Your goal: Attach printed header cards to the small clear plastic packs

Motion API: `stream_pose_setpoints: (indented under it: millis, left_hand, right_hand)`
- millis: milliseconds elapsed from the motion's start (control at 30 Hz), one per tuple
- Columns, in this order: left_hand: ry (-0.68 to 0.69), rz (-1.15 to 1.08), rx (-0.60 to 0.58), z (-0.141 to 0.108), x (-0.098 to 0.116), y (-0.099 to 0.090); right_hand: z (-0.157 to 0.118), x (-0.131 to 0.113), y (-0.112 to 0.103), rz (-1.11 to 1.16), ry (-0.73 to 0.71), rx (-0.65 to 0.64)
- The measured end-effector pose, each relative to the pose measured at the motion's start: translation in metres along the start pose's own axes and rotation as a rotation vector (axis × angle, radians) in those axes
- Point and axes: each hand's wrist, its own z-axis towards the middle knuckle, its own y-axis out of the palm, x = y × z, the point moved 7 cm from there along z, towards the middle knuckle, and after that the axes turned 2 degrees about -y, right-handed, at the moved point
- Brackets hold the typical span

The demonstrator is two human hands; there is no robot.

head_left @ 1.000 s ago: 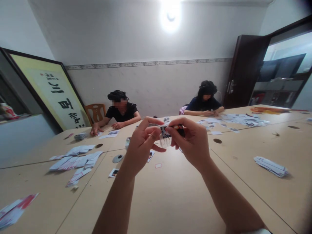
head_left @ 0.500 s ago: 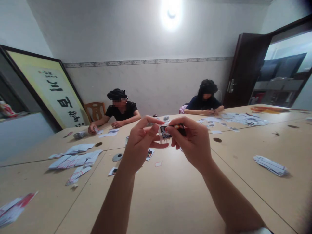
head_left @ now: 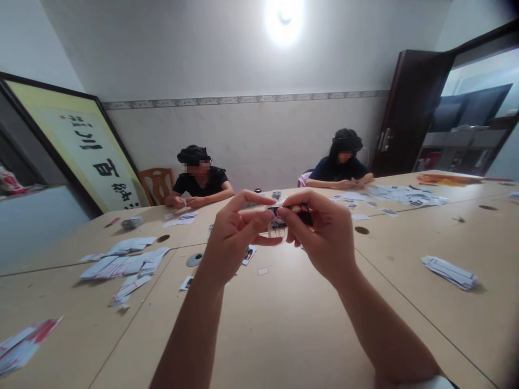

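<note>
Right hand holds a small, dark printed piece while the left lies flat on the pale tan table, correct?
Not quite: the left hand isn't flat on the pale tan table; the head view shows it raised, holding a clear plastic piece. The right hand does hold the small, dark printed piece.

Can see a framed calligraphy panel (head_left: 75, 141) well beyond and left of the left hand (head_left: 238, 228), with a wooden chair (head_left: 158, 174) just beside it. Can make out a dark door (head_left: 413, 108) beyond and right of the right hand (head_left: 325, 228), plus a lit lamp (head_left: 285, 19) high above both. Can't identify for sure the blurred red-and-white item (head_left: 11, 181) far left.
</note>
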Motion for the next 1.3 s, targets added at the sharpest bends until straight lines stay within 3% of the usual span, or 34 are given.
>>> stream_pose_setpoints:
  millis: [800, 1300]
  left_hand:
    - [-0.012, -0.099, -0.040, -0.0001, 0.0011, 0.0049]
    - [-0.009, -0.049, -0.018, 0.0001, 0.0022, 0.0040]
  right_hand:
    - [-0.0010, -0.0032, -0.0016, -0.041, -0.035, 0.021]
    - [-0.0006, -0.0034, -0.0013, -0.051, -0.038, 0.030]
